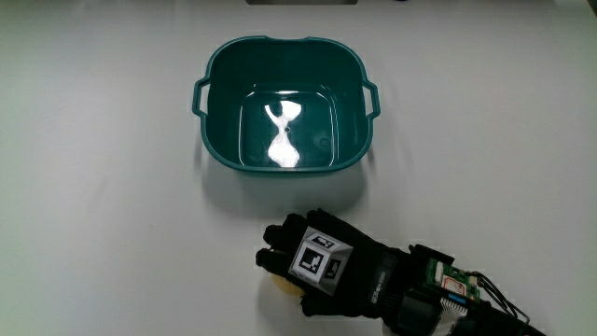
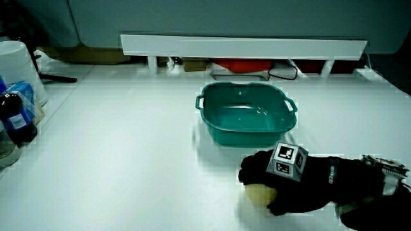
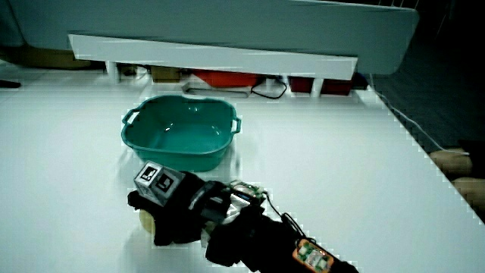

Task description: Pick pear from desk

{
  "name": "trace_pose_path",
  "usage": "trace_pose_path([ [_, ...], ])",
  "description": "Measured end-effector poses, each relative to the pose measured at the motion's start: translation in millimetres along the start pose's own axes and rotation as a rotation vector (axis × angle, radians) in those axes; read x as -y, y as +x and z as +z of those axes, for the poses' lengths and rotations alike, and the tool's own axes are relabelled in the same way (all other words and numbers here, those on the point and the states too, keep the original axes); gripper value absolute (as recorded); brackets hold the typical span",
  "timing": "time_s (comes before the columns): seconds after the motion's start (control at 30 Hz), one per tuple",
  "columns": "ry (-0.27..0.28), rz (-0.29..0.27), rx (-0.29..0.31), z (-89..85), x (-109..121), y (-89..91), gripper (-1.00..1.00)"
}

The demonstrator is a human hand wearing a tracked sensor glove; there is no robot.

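Surface (image 1: 103, 187): white, carrying 1 basin and the hand; in both side views a low partition (image 2: 244, 45) closes it off.

Basin (image 1: 284, 103): teal, with 2 small handles on its rim, standing upright near the middle of the surface. A bright glare on its floor hides any detail there.

Hand (image 1: 322, 266): black glove with 1 patterned cube (image 1: 320, 257) on its back, resting on the surface nearer to the person than the basin and just clear of its wall. The forearm is cut off at the edge of the main view, and wiring at the wrist is only partly visible.

Fingers (image 2: 257, 170): curled down over the pear, closing on it; the fingertips themselves are hidden beneath the glove in the main view.

Pear (image 2: 260, 192): pale yellow, lying on the surface under the hand. Only a small rounded part shows below the fingers in a side view, and a sliver shows in the main view (image 1: 285, 283); its stalk and full outline cannot be made out.

Bottles and a pale container (image 2: 19, 96) stand at the surface's edge in a side view, partly cut off.
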Motion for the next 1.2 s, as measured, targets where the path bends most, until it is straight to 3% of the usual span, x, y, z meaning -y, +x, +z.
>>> trace_pose_path([
  [0.1,0.012,0.069,-0.013,8.7,-0.8,-18.1,0.00],
  [0.17,-0.018,0.120,-0.019,11.7,-1.6,-28.2,0.00],
  [0.2,-0.037,0.139,-0.050,12.7,-2.1,-33.1,0.00],
  [0.5,-0.387,0.349,0.150,6.9,-12.3,-89.2,0.00],
  [0.6,-0.242,0.445,0.117,-4.3,-18.0,-107.6,0.00],
  [0.67,-0.255,0.478,0.134,-7.8,-22.7,-120.3,0.00],
  [0.7,-0.393,0.468,0.289,-8.1,-24.8,-126.8,0.00],
  [0.73,-0.240,0.512,0.064,-12.1,-26.4,-131.3,0.00],
  [0.77,-0.307,0.513,0.238,-17.8,-27.8,-135.4,0.00],
  [0.83,-0.251,0.532,0.153,-24.2,-31.3,-144.4,0.00],
  [0.87,-0.049,0.573,0.167,-29.7,-32.8,-147.7,0.00],
  [0.9,-0.001,0.584,0.164,-32.2,-34.8,-151.6,0.00],
  [0.93,-0.286,0.547,0.200,-34.6,-36.7,-155.3,0.00],
  [0.97,-0.213,0.561,0.049,-35.9,-38.0,-159.0,0.00],
  [1.03,-0.238,0.572,0.083,-42.3,-39.3,-165.6,0.00],
  [1.1,-0.256,0.585,0.013,-46.0,-40.1,-173.0,0.00],
  [1.13,-0.234,0.588,0.077,-49.7,-40.4,-176.1,0.00],
  [1.2,-0.216,0.604,0.097,-54.5,-41.5,-181.0,0.00],
])
